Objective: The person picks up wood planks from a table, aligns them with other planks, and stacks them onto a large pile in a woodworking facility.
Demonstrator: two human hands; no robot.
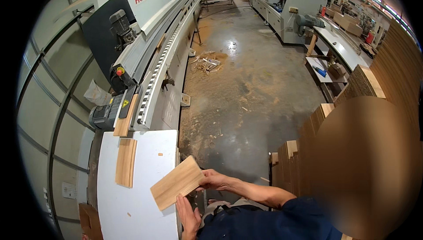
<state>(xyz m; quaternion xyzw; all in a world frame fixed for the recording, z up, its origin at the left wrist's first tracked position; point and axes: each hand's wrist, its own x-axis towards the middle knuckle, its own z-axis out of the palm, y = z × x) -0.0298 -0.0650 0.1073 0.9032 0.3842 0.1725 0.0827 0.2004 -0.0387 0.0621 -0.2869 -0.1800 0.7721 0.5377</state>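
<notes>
A rectangular light wooden board (176, 183) is held tilted above the right edge of a white table. My right hand (212, 179) is closed on the board's right end, with the fingers partly behind it. My left hand (188, 215) touches the board's lower edge with its fingers stretched out and its thumb apart. Left of these, a second wooden board (126, 163) lies flat on the white tabletop (132, 213). Beyond it, another wooden piece (124, 123) sticks out from the end of a long machine.
The long grey-white machine (163, 79) with a red button (120, 71) runs away from the table. Wood scraps (209, 63) and sawdust lie on the concrete floor (246, 94). Stacked boards (315, 123) stand at right, partly behind a large blurred brown shape (365, 165).
</notes>
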